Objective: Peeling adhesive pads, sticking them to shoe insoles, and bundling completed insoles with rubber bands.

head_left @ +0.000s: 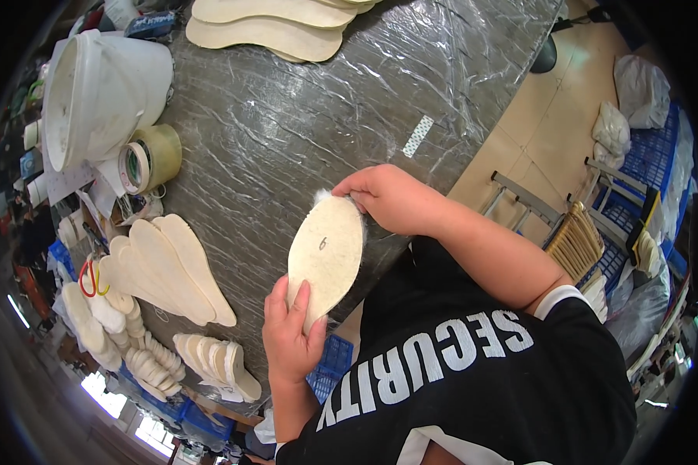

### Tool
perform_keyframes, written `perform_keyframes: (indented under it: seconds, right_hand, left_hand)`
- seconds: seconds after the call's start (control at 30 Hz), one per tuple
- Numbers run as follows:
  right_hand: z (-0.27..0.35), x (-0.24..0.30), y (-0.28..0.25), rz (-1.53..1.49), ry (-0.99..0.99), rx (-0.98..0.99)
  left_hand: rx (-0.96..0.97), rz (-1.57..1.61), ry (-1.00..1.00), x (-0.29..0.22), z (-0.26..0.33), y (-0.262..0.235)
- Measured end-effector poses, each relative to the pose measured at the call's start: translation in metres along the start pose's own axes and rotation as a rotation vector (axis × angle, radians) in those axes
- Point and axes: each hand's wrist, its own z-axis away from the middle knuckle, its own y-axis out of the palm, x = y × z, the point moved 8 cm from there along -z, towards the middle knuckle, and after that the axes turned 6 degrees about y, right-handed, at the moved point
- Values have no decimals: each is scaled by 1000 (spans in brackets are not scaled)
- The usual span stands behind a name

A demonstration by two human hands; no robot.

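Observation:
A cream, felt-like shoe insole [327,252] with a small dark mark is held over the near edge of the table. Its narrow lower end is gripped by my left hand [293,329], thumb and fingers closed on it. At the wide upper end, my right hand [386,200] pinches the rim with bent fingers. White fluff [323,197] sticks out along that rim beside the right fingertips. The underside of the insole is hidden. Left of my hands, a fanned row of similar insoles [171,267] lies on the table.
Plastic film covers the dark table [287,116]. More insoles [267,31] lie at the far edge. A white bucket [132,85], tape rolls [155,159], red-yellow-handled scissors [91,279] and a smaller insole stack [217,364] stand left. A folding chair [578,240] is at right.

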Motion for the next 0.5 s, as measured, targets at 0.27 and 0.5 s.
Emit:
perform_keyframes:
  seconds: [0.27,0.5]
  right_hand:
    - [3,0,-3,-7,-74,-49]
    - [26,-1,-14,-16,15,-119]
  left_hand:
    - [-33,-86,63,0,-3,2]
    - [-37,-35,32,2,-3,0]
